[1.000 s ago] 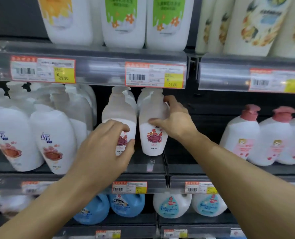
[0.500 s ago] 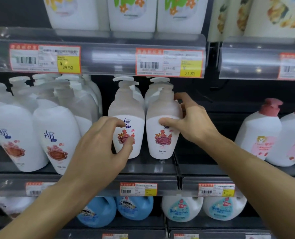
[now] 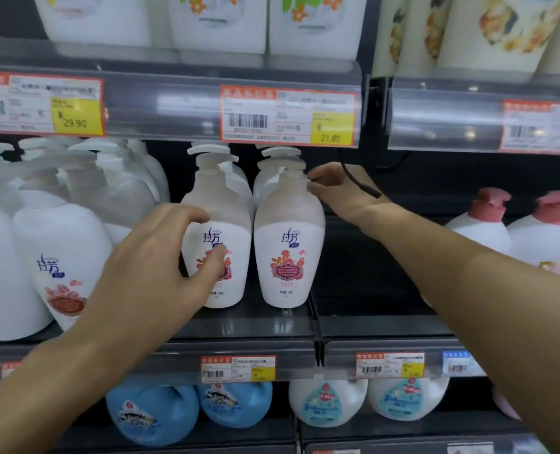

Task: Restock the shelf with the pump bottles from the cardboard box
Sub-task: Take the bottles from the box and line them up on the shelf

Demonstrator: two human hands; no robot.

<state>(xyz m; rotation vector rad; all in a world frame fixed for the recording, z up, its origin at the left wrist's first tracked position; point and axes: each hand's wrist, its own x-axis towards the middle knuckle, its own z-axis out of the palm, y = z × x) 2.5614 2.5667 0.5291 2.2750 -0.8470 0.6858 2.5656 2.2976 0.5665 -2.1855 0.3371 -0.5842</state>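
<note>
Two white pump bottles with red flower labels stand side by side at the front of the middle shelf (image 3: 249, 322). My left hand (image 3: 154, 267) wraps the left pump bottle (image 3: 221, 208), with the thumb across its label and the fingers on its left side. My right hand (image 3: 341, 191) reaches in at the neck of the right pump bottle (image 3: 288, 250). Its fingertips touch the neck and pass out of sight behind it. More of the same bottles stand in rows behind these two. The cardboard box is not in view.
Larger white pump bottles (image 3: 62, 250) crowd the shelf to the left. Pink-capped bottles (image 3: 481, 224) stand at the right, across a dark gap. A price-tag rail (image 3: 288, 116) hangs just above the pump heads. Blue jugs (image 3: 154, 411) and white jugs (image 3: 327, 404) fill the shelf below.
My right hand has slid from the right bottle's body up to its neck. My left hand has closed further round the left bottle. The view has moved closer to the shelf.
</note>
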